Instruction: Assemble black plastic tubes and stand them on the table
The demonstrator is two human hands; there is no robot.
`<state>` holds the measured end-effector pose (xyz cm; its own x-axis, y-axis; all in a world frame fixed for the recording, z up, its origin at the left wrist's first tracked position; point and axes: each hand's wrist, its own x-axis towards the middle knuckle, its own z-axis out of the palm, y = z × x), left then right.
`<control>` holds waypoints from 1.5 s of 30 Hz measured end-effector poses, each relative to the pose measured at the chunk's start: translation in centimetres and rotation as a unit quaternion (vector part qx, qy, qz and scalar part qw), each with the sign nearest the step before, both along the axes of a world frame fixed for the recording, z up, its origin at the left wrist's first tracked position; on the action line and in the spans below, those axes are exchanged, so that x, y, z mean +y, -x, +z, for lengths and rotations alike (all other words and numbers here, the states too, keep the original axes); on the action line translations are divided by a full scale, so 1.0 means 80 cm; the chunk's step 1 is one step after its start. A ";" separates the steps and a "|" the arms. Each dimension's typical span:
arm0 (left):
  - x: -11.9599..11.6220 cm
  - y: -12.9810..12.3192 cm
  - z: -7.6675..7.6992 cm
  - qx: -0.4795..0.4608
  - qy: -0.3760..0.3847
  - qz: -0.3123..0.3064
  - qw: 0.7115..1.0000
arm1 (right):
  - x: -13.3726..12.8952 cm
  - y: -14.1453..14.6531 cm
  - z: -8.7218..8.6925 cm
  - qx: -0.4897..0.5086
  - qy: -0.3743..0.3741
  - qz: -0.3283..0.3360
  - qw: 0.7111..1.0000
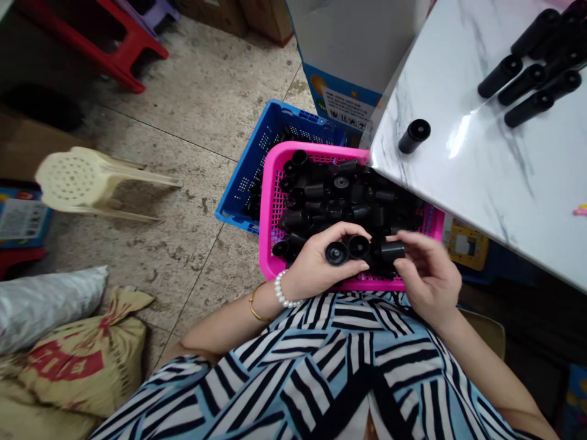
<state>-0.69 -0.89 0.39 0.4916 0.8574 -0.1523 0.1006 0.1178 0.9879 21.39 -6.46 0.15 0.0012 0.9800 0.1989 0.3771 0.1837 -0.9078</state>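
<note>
My left hand point(323, 260) is closed around two black plastic cylinders, one with a ringed end point(336, 253) and one with a hollow end point(359, 247), both facing up. Between the thumb and fingers of my right hand point(428, 275) is another short black cylinder point(392, 251), lying sideways. Both hands are over the near side of a pink basket point(268, 238), which is filled with many similar black cylinders point(316, 208). What lies beneath my hands is partly hidden.
A white marble-patterned table point(458, 177) borders the basket at right, bearing one standing black cylinder point(414, 135) and a group of them point(527, 85). A blue crate point(243, 165) sits under the basket. A cream stool point(73, 180) and tied sacks point(87, 354) are at left.
</note>
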 end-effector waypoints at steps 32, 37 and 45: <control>-0.001 -0.005 -0.011 0.033 -0.112 -0.087 0.989 | 0.002 -0.032 0.021 -0.186 -0.114 0.085 0.972; -0.004 -0.006 -0.008 0.047 -0.111 -0.086 0.989 | 0.001 -0.012 0.020 -0.178 -0.148 0.100 0.968; 0.000 -0.005 -0.005 0.058 -0.095 -0.065 0.992 | -0.010 -0.011 0.018 -0.201 -0.154 0.075 0.964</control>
<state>-0.28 -0.87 -0.05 0.5879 0.8070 -0.0553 0.2163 -0.0909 0.9721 22.25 -7.26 1.59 -0.2740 0.8578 0.4349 0.6361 0.5008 -0.5871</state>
